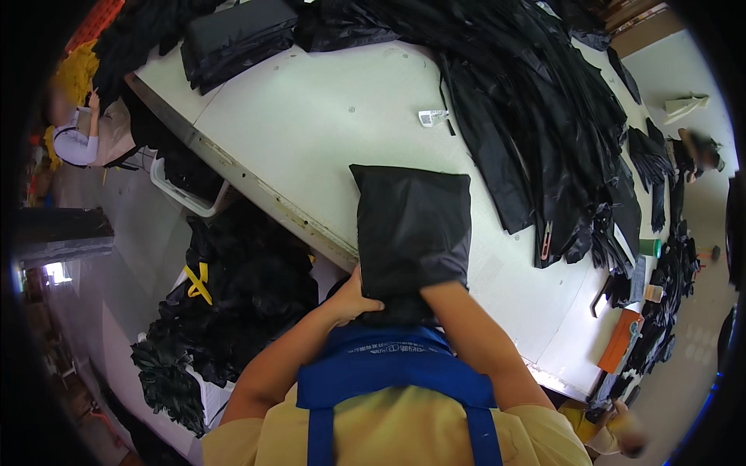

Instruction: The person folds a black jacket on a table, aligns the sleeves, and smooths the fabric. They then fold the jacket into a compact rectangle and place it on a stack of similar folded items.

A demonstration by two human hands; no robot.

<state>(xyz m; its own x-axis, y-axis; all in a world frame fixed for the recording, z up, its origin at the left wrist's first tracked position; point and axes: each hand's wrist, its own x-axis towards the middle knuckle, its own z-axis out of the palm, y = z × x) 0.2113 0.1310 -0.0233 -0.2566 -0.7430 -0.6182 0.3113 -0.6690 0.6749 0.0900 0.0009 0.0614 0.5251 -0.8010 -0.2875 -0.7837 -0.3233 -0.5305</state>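
In front of me a square folded piece of black, slightly glossy cloth (414,221) lies at the near edge of the pale table, its lower part hanging toward my blue apron (396,369). My left hand (356,301) grips its near left edge; the thumb shows on top while the other fingers are mostly hidden. At the near right edge, my right hand (440,293) reaches into or behind the cloth. Its fingers are covered, so their pose is hidden.
Long black cloth pieces (528,116) spread over the table (334,116)'s far right. A folded black stack (237,39) sits far left. Black cloth heaps (233,287) and a white basket (186,199) stand left, below table level. An orange box (619,340) lies right. Other people are around.
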